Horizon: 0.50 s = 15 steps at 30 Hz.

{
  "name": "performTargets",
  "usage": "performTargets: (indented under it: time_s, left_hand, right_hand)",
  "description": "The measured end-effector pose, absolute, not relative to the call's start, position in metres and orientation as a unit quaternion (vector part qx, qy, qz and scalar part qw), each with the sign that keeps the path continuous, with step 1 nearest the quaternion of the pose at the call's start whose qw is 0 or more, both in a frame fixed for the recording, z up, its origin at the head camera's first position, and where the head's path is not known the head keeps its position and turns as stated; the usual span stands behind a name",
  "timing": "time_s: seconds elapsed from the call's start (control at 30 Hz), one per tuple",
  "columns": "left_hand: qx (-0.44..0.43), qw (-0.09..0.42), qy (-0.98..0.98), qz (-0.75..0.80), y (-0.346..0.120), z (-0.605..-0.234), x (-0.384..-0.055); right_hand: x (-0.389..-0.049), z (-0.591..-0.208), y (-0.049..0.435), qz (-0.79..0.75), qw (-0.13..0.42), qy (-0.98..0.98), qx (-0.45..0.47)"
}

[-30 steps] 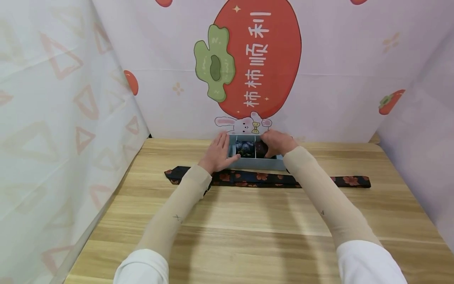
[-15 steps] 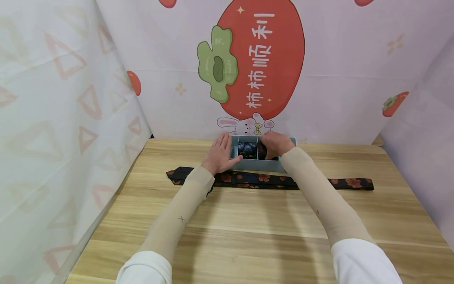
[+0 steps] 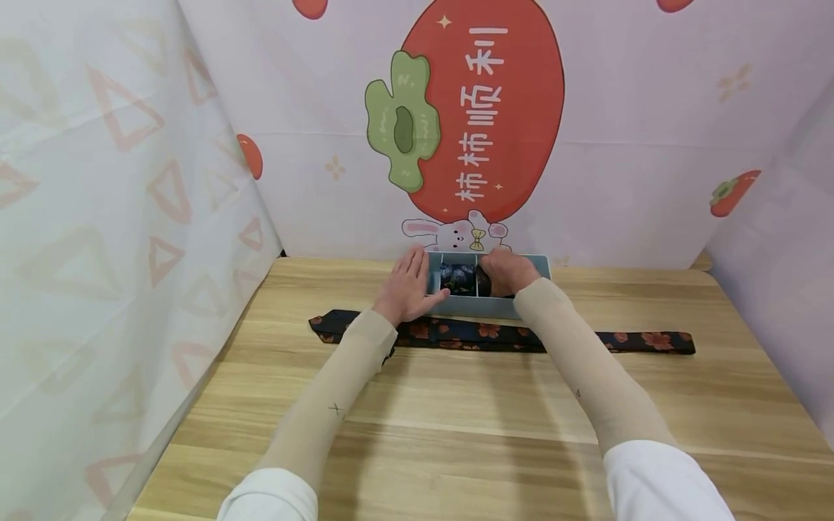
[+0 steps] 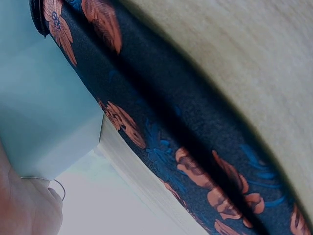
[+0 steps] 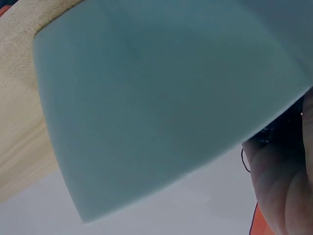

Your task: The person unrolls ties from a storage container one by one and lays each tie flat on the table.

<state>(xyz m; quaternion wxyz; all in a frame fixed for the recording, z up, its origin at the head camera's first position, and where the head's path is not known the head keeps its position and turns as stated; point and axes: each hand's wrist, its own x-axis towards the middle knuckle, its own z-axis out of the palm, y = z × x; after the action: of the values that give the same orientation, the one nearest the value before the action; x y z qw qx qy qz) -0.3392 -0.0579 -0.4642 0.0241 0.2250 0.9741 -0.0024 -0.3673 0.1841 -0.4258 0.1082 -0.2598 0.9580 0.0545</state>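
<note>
A pale blue divided box [image 3: 472, 308] stands at the back of the table against the printed cloth. My left hand [image 3: 405, 286] rests at its left end, fingers straight, thumb out along the front rim. My right hand [image 3: 508, 270] reaches into the box from above and grips a dark brownish rolled tie [image 3: 483, 282], mostly hidden under the fingers. Another dark blue patterned roll [image 3: 458, 278] sits in the middle compartment. In the right wrist view, dark cloth shows between the curled fingers, behind the box wall [image 5: 156, 107].
A long dark tie with orange flowers [image 3: 489, 333] lies flat across the table [image 3: 443, 434], just in front of the box and under both forearms. The printed cloth [image 3: 612, 188] rises directly behind the box, and more cloth hangs at both sides.
My right hand has moved slightly left in the box, with its thumb now less visible and more of the box's right end showing. My left hand stays at the left end.
</note>
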Motion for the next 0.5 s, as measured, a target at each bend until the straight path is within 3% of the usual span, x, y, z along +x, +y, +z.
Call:
performTargets:
  time_s: [0.5]
  left_hand:
    - [0.226,0.025,0.974,0.004,-0.057,-0.461,-0.338]
  right_hand:
    - [-0.375,-0.442,0.184,0.022,0.104,0.964,-0.244]
